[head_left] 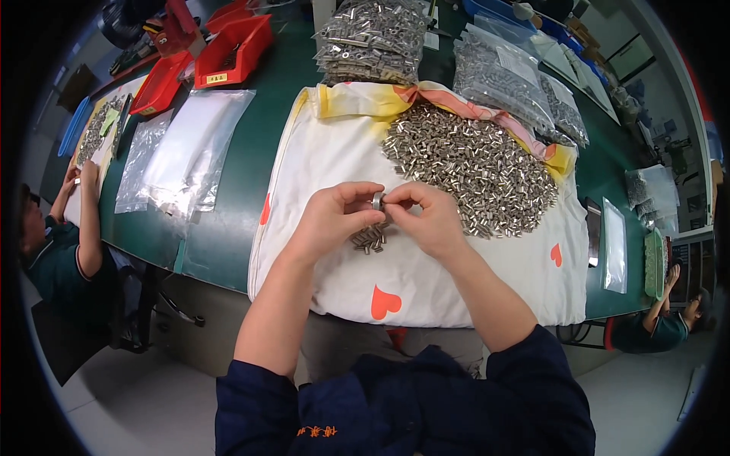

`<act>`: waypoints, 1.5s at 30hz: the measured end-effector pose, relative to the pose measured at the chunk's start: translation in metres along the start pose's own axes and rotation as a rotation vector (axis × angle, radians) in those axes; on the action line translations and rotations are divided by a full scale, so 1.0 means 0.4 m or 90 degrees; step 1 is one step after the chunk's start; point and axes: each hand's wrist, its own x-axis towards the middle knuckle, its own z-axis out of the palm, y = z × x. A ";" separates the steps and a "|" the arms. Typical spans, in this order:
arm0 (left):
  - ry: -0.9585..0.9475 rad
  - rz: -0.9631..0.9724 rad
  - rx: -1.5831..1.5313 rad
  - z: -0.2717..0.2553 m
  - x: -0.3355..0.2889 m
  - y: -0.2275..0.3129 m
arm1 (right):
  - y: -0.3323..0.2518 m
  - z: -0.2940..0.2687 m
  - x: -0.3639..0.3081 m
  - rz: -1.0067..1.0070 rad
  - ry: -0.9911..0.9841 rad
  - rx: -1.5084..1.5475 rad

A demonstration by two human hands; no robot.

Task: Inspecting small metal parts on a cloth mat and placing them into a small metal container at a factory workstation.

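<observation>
A small silvery metal ring (378,201) is held up over the cloth between the fingers and thumb of my left hand (334,216). My right hand (430,218) is closed in a pinch right beside the ring; its fingertips hide whatever they may hold. Under my hands lies a small group of short metal cylinders (369,239), partly covered by the left thumb. Beyond and to the right spreads a large heap of the same shiny cylinders (475,167) on the white cloth (334,277) with red hearts.
Clear bags full of metal parts (370,38) stand behind the cloth, with more bags (506,72) to the right. Flat plastic bags (194,144) and red bins (234,49) lie on the left. A co-worker (68,243) sits at left, another person (660,327) at far right.
</observation>
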 end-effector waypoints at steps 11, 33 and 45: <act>0.000 0.015 -0.045 0.002 -0.004 -0.007 | -0.001 -0.003 -0.009 -0.036 -0.006 -0.034; -0.026 0.000 0.055 -0.002 -0.008 -0.002 | 0.030 -0.038 0.087 -0.254 -0.091 -0.684; -0.012 -0.004 0.071 0.001 -0.011 0.003 | 0.049 -0.061 0.021 -0.336 -0.086 -0.545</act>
